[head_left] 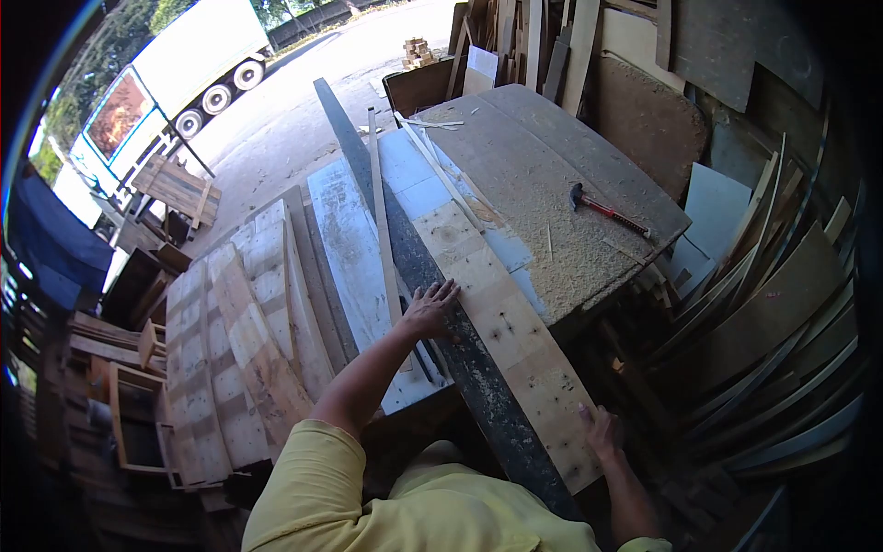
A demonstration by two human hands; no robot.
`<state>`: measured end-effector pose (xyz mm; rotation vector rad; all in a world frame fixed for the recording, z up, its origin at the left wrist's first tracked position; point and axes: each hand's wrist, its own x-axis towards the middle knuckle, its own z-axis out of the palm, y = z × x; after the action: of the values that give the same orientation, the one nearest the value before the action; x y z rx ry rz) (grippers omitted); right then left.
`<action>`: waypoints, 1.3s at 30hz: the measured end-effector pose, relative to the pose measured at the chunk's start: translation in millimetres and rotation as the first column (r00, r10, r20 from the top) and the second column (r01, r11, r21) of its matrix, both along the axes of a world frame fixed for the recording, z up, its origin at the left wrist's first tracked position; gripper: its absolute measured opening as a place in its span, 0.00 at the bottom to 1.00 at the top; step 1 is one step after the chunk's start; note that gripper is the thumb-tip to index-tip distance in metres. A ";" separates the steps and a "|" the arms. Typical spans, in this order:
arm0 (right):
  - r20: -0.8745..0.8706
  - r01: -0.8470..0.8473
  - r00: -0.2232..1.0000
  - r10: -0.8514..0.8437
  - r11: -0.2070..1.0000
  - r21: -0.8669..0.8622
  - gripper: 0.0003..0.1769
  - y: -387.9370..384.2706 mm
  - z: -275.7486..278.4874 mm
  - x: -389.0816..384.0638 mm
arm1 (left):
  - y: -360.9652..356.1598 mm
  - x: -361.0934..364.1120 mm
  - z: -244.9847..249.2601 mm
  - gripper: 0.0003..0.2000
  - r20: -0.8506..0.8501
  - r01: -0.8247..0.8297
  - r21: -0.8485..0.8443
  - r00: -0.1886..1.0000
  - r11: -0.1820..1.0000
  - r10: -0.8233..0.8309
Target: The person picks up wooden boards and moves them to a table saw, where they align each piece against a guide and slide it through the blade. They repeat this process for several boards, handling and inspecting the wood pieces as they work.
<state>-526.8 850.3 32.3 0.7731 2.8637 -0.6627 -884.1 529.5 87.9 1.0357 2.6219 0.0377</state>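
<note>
A pale, knotty wooden board (506,327) lies lengthwise on the work table, alongside a long dark straight-edged plank (492,396). My left hand (430,310) rests on the dark plank with its fingers stretched out towards the board's left edge. Down at the near end, my right hand (602,431) holds the board by its right edge; its fingers underneath are partly hidden. A thin wooden strip (382,212) runs along the left side of the dark plank.
A red-handled hammer (611,212) lies on the sawdust-strewn table top (533,138). Wide planks (239,304) are stacked at left. Leaning offcuts (782,322) crowd the right side. A white truck (184,64) stands outside.
</note>
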 end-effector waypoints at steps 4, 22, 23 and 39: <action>0.057 0.003 0.998 -0.001 0.999 -0.040 0.39 -5.1 4.9 -17.5 | 1.4 2.1 4.8 0.64 0.025 -0.002 -0.029 1.000 1.000 0.002; -0.019 -0.008 1.000 0.007 0.998 -0.059 0.39 -42.0 14.8 -147.8 | -0.6 0.6 2.8 0.59 0.035 0.038 -0.025 0.999 0.999 -0.037; -0.018 -0.007 1.000 0.006 0.998 -0.058 0.39 -44.2 15.3 -155.4 | 0.2 0.0 3.4 0.59 0.036 0.038 -0.023 0.999 0.999 -0.037; 0.000 0.001 1.000 -0.001 0.998 0.056 0.27 -6.1 -0.9 -73.3 | -66.1 -72.6 -3.4 0.45 0.099 -0.759 0.329 0.619 0.561 0.779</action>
<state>-600.1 844.2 31.3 0.7826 2.8937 -0.5844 -956.7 463.4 84.5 -0.1575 2.9615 0.6988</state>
